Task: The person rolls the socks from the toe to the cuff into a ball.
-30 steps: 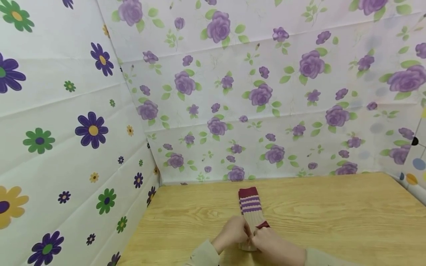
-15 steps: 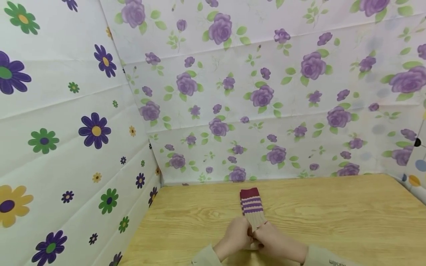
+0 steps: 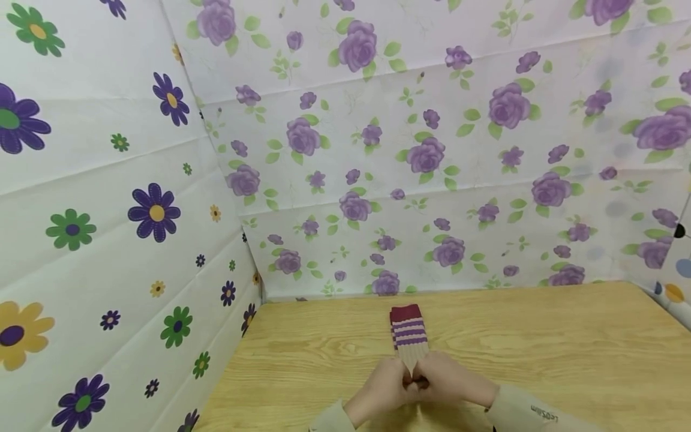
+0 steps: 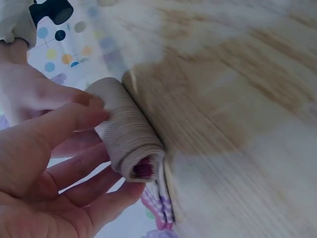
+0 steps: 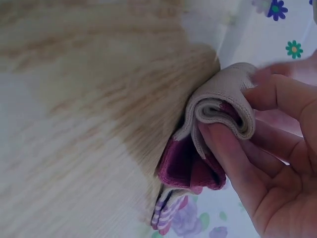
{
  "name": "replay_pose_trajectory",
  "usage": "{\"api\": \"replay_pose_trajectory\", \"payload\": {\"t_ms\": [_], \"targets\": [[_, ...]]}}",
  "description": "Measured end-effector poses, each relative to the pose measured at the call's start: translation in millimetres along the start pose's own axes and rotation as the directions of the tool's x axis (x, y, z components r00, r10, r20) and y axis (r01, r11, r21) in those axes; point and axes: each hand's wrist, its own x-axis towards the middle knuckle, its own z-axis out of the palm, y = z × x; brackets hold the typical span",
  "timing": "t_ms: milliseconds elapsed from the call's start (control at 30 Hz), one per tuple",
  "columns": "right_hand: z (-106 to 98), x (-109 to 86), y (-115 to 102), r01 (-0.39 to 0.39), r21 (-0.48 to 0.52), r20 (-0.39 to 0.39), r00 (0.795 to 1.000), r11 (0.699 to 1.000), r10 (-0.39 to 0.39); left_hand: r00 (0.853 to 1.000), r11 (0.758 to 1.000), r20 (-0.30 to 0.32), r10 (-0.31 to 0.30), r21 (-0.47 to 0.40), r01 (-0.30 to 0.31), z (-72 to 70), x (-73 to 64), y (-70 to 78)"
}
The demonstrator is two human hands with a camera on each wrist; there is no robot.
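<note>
A pair of ribbed beige socks (image 3: 409, 336), with maroon cuffs and purple stripes, lies lengthwise on the wooden table (image 3: 513, 342) with the cuffs pointing away. Its near end is rolled into a tight beige roll (image 4: 124, 129), with a bit of maroon inside the coil. My left hand (image 3: 384, 384) grips one side of the roll, thumb on top and fingers around it. At the other end, my right hand (image 3: 445, 379) pinches the roll (image 5: 223, 94) between thumb and fingers. A maroon heel patch (image 5: 190, 163) folds out beside it in the right wrist view. Both hands hide the roll in the head view.
A white sheet with purple roses (image 3: 353, 207) hangs behind the table's far edge. Another sheet with bright daisies (image 3: 153, 212) stands along the left side. A dotted sheet (image 3: 675, 293) borders the right.
Both hands have shifted slightly away from me along the socks, and the right hand has turned. The maroon patch beside the right hand and the light near end below the hands are now hidden.
</note>
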Motion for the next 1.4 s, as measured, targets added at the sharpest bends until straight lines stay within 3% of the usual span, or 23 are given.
{"api": "replay_pose_trajectory", "payload": {"t_ms": [167, 233, 400, 533, 733, 967, 1167, 1300, 1400], "targets": [[-2, 0.7, 1, -0.029, 0.034, 0.012, 1.0, 0.999, 0.029, 1.0, 0.999, -0.018, 0.006, 0.032, -0.006, 3.0, 3.2, -3.8], [-1, 1.4, 3, -0.043, 0.056, 0.016, 0.999, 0.997, 0.042, 0.999, 0.992, -0.006, 0.042, 0.116, -0.041, 2.9, 5.5, -5.3], [1, 3.1, 12, -0.159, 0.143, 0.091, 0.985, 0.977, 0.147, 0.983, 0.947, 0.138, 0.117, 0.283, -0.152, -2.6, 10.9, -5.4], [2, 2.9, 16, -0.218, 0.172, 0.117, 0.973, 0.961, 0.2, 0.968, 0.956, 0.227, 0.11, 0.242, -0.165, -5.1, 15.0, -6.9], [2, -2.2, 16, -0.197, 0.136, 0.071, 0.98, 0.971, 0.188, 0.953, 0.965, 0.279, 0.118, 0.196, -0.177, -6.5, 21.8, -8.2], [1, -9.9, 11, -0.163, 0.029, -0.036, 0.986, 0.986, 0.163, 0.944, 0.952, 0.312, 0.109, 0.242, -0.19, -8.8, 29.9, -3.9], [3, -13.0, 6, -0.069, -0.139, -0.187, 0.981, 0.988, 0.043, 0.928, 0.962, 0.352, 0.119, 0.189, -0.195, -14.0, 38.3, -5.9], [2, -14.9, 2, -0.062, -0.2, -0.168, 0.985, 0.978, 0.028, 0.918, 0.975, 0.384, 0.104, 0.144, -0.171, -17.2, 43.4, -9.8], [1, -16.1, -1, -0.08, -0.214, -0.11, 0.992, 0.973, 0.058, 0.911, 0.988, 0.41, 0.034, 0.122, -0.092, -18.9, 46.4, -9.9]]}}
